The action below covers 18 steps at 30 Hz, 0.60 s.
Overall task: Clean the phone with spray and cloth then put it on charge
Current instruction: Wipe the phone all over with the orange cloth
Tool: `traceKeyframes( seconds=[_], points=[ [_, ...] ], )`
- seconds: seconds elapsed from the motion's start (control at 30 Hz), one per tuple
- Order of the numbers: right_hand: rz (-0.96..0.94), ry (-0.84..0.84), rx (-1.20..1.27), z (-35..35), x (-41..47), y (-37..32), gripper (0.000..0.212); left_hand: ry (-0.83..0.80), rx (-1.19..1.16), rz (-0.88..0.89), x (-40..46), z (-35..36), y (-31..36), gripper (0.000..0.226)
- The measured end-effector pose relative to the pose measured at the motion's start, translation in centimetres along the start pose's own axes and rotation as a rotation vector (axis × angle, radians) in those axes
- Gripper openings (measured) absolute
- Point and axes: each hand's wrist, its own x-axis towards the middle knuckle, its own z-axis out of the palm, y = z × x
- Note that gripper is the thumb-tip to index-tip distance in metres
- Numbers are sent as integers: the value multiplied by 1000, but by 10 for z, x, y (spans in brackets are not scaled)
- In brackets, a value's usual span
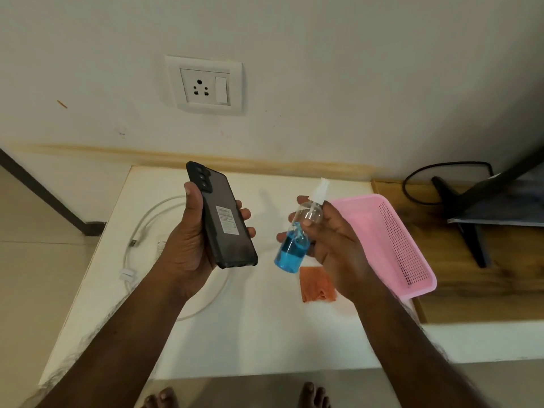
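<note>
My left hand (pixel 188 245) grips a black phone (pixel 223 216) above the white table, its back with the camera lenses and a sticker facing up. My right hand (pixel 332 240) holds a clear spray bottle (pixel 297 234) with blue liquid in its lower half and a white nozzle at the top, tilted to the right of the phone. An orange cloth (pixel 316 285) lies flat on the table under my right hand. A white charging cable (pixel 132 248) loops on the table's left side, with its plug ends near the left edge.
A wall socket with a switch (pixel 207 85) sits on the wall above the white table (pixel 250 334). A pink perforated basket (pixel 391 242) stands at the table's right. Further right, a wooden surface (pixel 471 290) carries a black monitor stand (pixel 471 225) and cord.
</note>
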Motion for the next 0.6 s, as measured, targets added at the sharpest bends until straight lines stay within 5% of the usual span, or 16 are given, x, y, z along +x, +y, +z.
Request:
traceKeyframes(
  seconds=[0.13,0.33,0.6],
  points=[
    [-5,-133,188,6,5,7,47,40,23,3,3,-3,-2,85],
    [5,-313,308,0,13,15,50,69,108,-47,3,-4,-4,106],
    [60,-213,232,-3,18,14,43,84,100,-70,5,-5,-6,108]
  ],
)
